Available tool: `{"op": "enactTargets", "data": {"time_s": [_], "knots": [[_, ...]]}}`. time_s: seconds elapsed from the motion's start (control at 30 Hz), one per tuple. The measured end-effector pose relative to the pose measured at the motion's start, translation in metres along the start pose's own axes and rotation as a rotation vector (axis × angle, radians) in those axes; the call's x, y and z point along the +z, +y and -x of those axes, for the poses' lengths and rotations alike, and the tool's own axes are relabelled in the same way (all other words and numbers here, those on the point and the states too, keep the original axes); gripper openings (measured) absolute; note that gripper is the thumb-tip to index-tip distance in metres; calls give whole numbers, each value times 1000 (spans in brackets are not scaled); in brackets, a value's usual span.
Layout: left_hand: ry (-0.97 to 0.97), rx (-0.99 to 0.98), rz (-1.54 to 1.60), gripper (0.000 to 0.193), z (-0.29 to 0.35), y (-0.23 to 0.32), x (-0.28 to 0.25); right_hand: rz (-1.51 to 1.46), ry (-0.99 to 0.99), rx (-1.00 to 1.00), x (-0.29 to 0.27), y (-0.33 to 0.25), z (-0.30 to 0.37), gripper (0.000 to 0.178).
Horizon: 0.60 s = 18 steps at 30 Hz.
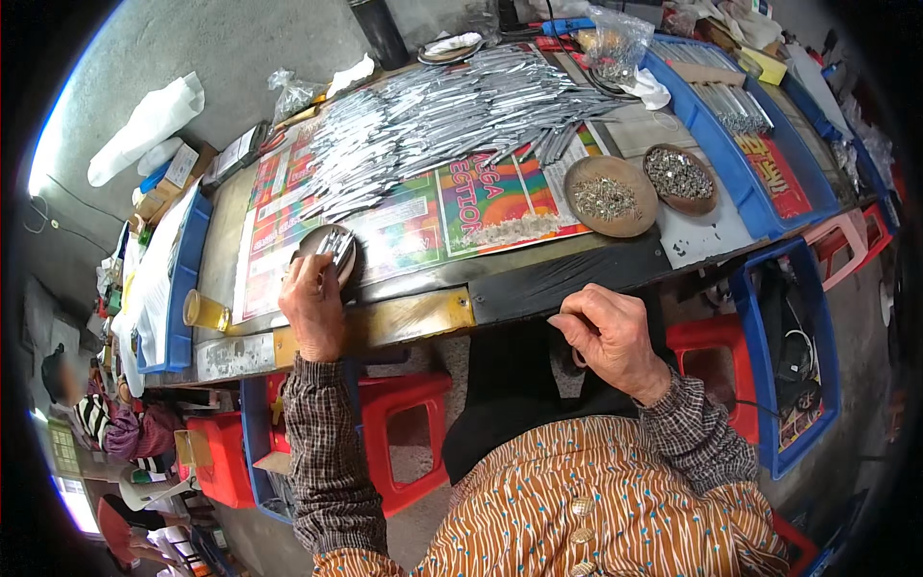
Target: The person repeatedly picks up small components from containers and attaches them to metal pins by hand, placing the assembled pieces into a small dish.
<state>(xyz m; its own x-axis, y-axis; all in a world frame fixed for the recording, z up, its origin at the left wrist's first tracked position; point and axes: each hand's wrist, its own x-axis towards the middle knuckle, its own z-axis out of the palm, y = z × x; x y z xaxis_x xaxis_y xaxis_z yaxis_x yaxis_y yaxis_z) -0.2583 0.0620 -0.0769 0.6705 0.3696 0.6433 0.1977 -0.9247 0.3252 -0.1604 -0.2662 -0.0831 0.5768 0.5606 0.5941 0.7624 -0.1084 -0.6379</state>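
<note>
Fingers of your left hand [315,306] sit narrow at metal pieces [336,243] in the near-left dish [349,269], grip unclear; your right hand [615,338] curls, contents hidden. Pressing the dish's rim could tip it, spilling pieces.

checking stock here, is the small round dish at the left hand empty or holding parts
Not empty: the small round dish holds silvery pieces, visible just beyond the left hand.

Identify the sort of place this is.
Probably a small assembly workshop: thin silvery metallic rods heaped together, round brown bowls holding small metallic parts, and a rectangular blue plastic tray.
</note>
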Motion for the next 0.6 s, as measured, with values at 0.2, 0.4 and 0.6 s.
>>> {"op": "enactTargets", "data": {"time_s": [0.2, 0.4, 0.6], "knots": [[-11, 66, -109, 14, -6, -16, 10, 34, 39, -6, -7, 9, -5, 17], [-15, 82, -195, 10, -8, -21, 13, 92, 111, -5, -20, 23, -6, 14], [-24, 84, -206, 11, -9, -20, 16, 230, 158, 81, -45, 38, -4, 13]]}}
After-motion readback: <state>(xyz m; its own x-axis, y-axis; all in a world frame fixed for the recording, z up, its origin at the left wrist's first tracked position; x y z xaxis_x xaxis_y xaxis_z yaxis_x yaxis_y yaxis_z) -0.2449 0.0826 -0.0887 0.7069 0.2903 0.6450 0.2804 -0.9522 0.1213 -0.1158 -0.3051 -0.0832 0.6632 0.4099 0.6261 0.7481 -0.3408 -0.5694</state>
